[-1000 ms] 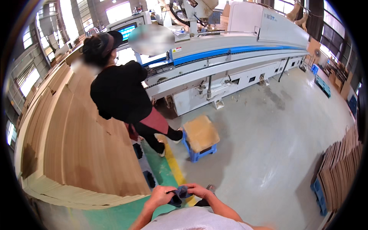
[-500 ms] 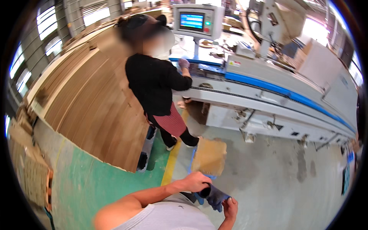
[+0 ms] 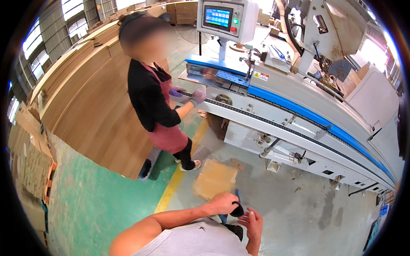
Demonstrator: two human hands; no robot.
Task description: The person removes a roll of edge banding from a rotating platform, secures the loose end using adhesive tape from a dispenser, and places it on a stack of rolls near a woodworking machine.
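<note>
At the lower edge, my left hand [image 3: 224, 203] is closed around a dark glove [image 3: 237, 210], which hangs bunched below the fingers. Only part of the glove shows. Just to its right, my right hand [image 3: 253, 222] has its fingers apart, close to the glove; I cannot tell whether a fingertip touches it. Both hands are bare, in front of my grey shirt [image 3: 194, 239].
A co-worker [image 3: 153, 94] in a dark red apron and gloves stands between stacked wood panels [image 3: 98, 123] and a long machine [image 3: 273, 119] with a screen [image 3: 218, 17]. A tan board [image 3: 215, 179] lies low ahead of me. A yellow line [image 3: 171, 187] crosses the floor.
The glove was stretched between both hands; now it is bunched at my left hand and my right fingers have spread. The co-worker has turned from the machine towards the right.
</note>
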